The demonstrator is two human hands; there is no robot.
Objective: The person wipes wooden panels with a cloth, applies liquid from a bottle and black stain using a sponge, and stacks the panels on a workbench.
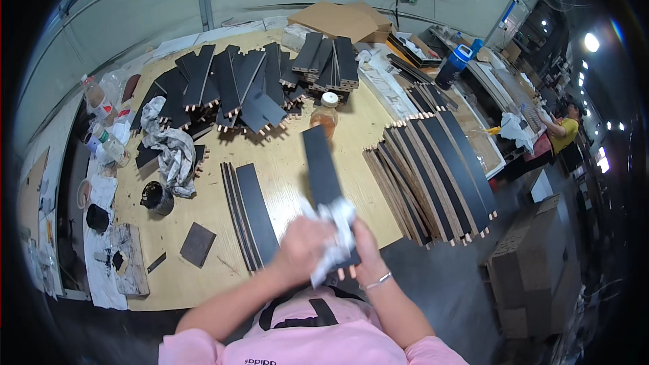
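The person holds a black board (323, 169) over the near edge of the wooden surface (203, 208), its far end pointing toward the far edge and pegs showing at its near end. The left hand (305, 249) is curled against a white cloth (339, 222) bunched around the board; blur hides its fingertips. The right hand (366, 251) grips the board's near end from the side, next to the cloth.

A capped bottle (325, 120) of amber liquid stands just past the board's far end, partly behind it in this view. Close on the left, a short row of dark boards (257, 206) reaches the near edge. On the right, a large stack of pegged boards (433, 176) fills the right edge and juts past the near right corner. A jumbled pile of black boards (253, 84) spreads along the far edge, with cardboard sheets (338, 20) behind it.

Toward the left edge lie a stained, crumpled rag (177, 159), a black pot (157, 198) and a dark square block (198, 244); a paint-smeared plank (132, 257) lies at the near left corner. Plastic bottles (112, 147) crowd the left edge. A blue jug (453, 67) stands beyond the far right corner. A cardboard box (534, 263) is on the floor to the right, and a co-worker (562, 134) in yellow is farther off, near a white cloth bundle (516, 132).
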